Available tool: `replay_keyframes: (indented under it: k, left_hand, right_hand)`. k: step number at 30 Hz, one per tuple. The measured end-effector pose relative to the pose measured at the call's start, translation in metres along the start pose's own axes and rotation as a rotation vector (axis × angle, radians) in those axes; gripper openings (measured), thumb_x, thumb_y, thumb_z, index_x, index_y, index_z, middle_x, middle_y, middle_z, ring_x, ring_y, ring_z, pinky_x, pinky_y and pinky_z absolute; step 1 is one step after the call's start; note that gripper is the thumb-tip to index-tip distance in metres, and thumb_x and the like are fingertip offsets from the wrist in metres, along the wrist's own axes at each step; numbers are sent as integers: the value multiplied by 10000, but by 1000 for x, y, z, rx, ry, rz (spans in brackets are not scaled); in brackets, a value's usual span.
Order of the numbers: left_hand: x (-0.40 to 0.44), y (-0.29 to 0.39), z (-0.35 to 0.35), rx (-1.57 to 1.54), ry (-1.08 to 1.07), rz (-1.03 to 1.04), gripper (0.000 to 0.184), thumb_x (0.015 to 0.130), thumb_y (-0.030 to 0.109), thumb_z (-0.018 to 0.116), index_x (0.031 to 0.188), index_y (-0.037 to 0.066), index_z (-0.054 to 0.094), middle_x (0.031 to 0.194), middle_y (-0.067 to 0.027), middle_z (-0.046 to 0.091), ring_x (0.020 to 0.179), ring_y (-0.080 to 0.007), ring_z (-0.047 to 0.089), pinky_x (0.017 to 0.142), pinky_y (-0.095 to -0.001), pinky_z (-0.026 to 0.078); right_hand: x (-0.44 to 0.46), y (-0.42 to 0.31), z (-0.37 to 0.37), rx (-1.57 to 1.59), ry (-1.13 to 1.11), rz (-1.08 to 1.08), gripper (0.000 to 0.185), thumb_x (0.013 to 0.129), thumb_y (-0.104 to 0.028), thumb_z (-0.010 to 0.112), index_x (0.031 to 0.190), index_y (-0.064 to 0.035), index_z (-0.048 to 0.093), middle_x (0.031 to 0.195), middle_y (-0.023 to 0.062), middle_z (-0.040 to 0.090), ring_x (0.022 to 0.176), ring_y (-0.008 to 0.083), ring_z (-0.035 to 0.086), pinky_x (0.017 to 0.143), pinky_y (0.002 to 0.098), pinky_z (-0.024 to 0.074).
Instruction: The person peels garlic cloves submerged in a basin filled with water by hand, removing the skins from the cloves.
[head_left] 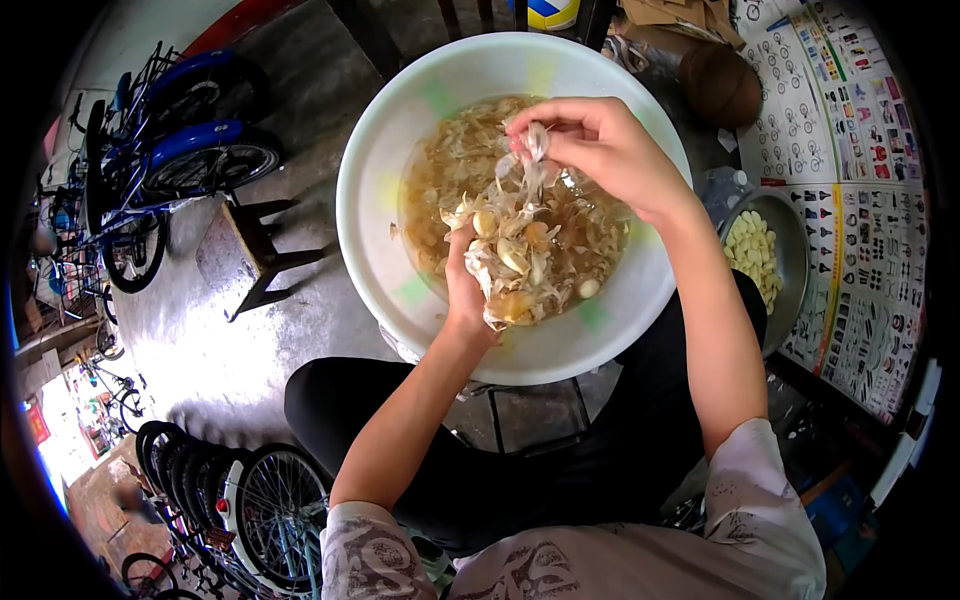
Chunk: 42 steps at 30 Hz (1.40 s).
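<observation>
A large white basin (pixel 375 215) holds brownish water with many floating garlic skins (pixel 450 150). My left hand (pixel 466 285), low in the basin, is wrapped round a heap of wet garlic cloves and skins (pixel 512 255). Above that heap, my right hand (pixel 600 150) pinches a piece of pale garlic skin (pixel 537 142) between thumb and fingers. A loose clove (pixel 589 288) lies right of the heap. To the right of the basin, a metal bowl (pixel 792 290) contains peeled garlic cloves (pixel 752 250).
A small wooden stool (pixel 262 247) stands to the left. Bicycles (pixel 205 150) are at the upper left, with more wheels (pixel 280 515) at the lower left. Printed sheets (pixel 875 240) cover a surface at right. A brown ball (pixel 720 85) sits at the upper right.
</observation>
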<state>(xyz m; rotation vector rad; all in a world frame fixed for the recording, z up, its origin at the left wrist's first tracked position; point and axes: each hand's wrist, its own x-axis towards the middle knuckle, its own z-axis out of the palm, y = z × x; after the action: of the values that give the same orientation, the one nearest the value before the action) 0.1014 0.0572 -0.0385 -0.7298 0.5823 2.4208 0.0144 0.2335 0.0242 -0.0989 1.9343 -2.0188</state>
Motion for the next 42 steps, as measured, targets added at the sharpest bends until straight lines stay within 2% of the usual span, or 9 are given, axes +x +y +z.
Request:
replay_keyframes:
  k: [3,7,9,11,20,25,33,35,42]
  left_hand:
    - [8,-1,-14,-42,-49,6,529,980,418,397,1347,53,502,1240,-146,618,1090,-302,621,946,-460,520]
    - [0,2,-6,-54,-33,-11,501,989,408,381,1322,62,523,1232,-133,624,1087,-301,624,928,-476,527]
    - [2,2,-8,-60,-34,-17,506,988,419,384,1322,67,526,1234,-129,623,1080,-299,626,923,-480,528]
    - [2,2,-11,-111,-63,-25,500,986,419,383,1311,72,538,1225,-129,628,1081,-296,625,919,-482,528]
    - [9,-2,-19,222,227,-27,398,969,318,403,1224,57,564,1065,-105,675,885,-226,689,761,-402,592]
    - [6,0,-15,281,293,-28,352,982,282,439,1233,57,539,1076,-105,662,869,-222,688,738,-413,600]
    - [16,0,-18,1317,219,500,275,990,238,550,1142,8,558,1057,-147,686,863,-300,689,763,-372,524]
    - [14,6,-12,1763,296,493,279,952,300,596,1068,54,532,756,-220,676,735,-413,669,686,-479,517]
    - [16,25,-1,2041,259,605,369,923,409,626,959,45,571,676,-205,658,667,-437,641,641,-509,504]
  right_hand:
    - [8,13,-10,-348,19,110,195,869,-113,659,1025,-27,738,994,102,726,866,180,686,776,308,536]
    - [-1,44,-4,-1370,329,-214,179,836,-187,709,909,-26,737,843,136,712,822,311,687,740,421,537]
    - [3,37,-4,-1371,342,-159,145,821,-172,725,876,-37,731,889,152,690,890,296,673,768,428,525]
    - [8,22,-5,-909,109,262,151,822,-182,728,852,-33,729,1061,157,653,1001,282,641,810,416,527]
    - [-4,51,0,-1268,278,-23,197,852,-223,690,857,-26,703,943,163,665,931,358,643,801,452,526]
    - [-7,20,8,-1070,206,148,217,848,-234,692,840,-16,692,922,160,670,930,346,642,791,455,523]
    - [-10,15,6,-980,100,240,188,836,-195,689,828,-8,671,862,162,694,881,354,664,769,454,523]
    - [-11,20,6,-989,98,167,174,837,-183,689,846,-10,671,868,159,697,875,352,670,764,454,524]
    - [-14,21,3,-1018,97,148,164,832,-178,690,866,-18,678,868,155,702,879,343,676,770,457,527]
